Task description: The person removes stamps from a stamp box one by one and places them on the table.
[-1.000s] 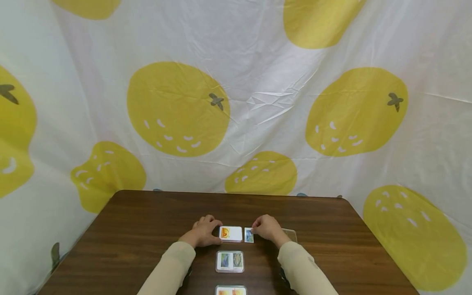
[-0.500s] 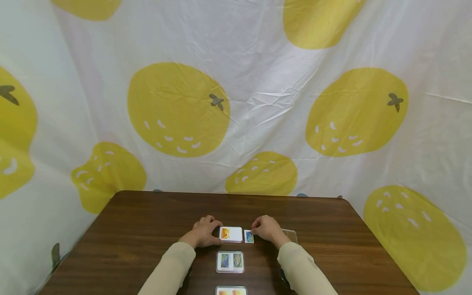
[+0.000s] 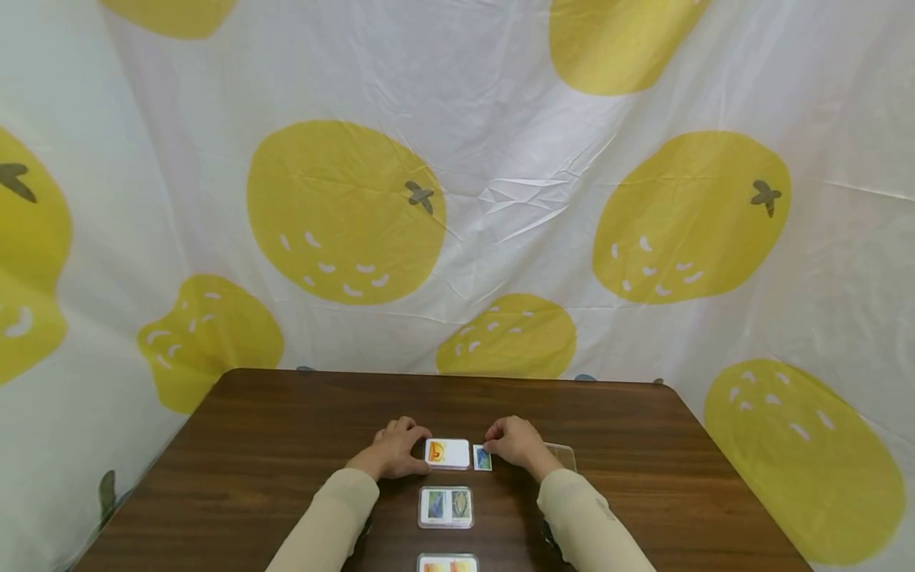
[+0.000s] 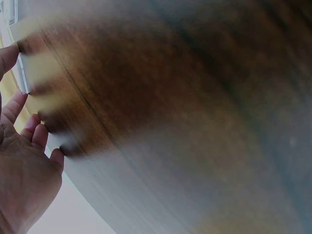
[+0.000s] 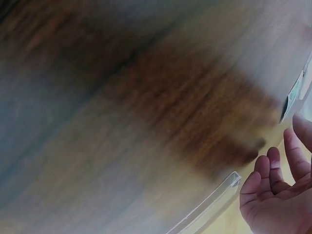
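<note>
Table (image 3: 272, 469): wood, under both hands | left hand (image 3: 395, 450): fingers curled at white tray (image 3: 447, 453) edge | right hand (image 3: 516, 442): pinching small blue card (image 3: 483, 458) just beside tray | clear lid (image 5: 209, 204): behind right hand, plain only from right wrist | wrist views blurred.

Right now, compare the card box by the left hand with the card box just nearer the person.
The far card box is touched by the left hand; the near card box lies untouched. The far one shows one orange picture and white; the near one shows two pictures. Both lie flat on the table.
</note>
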Tool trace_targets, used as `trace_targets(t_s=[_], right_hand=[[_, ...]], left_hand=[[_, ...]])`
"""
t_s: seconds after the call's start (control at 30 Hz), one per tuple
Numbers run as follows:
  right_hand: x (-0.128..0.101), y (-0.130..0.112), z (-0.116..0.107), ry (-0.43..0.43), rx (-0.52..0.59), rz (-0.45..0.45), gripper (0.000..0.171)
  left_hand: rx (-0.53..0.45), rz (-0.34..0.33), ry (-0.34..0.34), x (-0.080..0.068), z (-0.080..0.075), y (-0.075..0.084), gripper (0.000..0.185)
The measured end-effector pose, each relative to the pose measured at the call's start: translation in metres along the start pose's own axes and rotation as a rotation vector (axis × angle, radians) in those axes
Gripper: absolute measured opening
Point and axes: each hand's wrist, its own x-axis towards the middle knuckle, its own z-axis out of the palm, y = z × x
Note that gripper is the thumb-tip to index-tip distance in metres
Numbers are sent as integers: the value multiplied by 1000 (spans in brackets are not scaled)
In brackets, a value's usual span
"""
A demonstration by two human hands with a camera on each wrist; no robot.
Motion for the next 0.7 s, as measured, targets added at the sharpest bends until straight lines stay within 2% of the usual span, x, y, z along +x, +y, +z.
trace_targets(t_s=[0.37,0.7], right_hand=[[7,-1,4,-1,27,-5,11],[8,-11,6,24,52,-20,18]], left_hand=[[-16,13,11,3,2,-5,54],[11,-10,-10,-6,-6,8,54]])
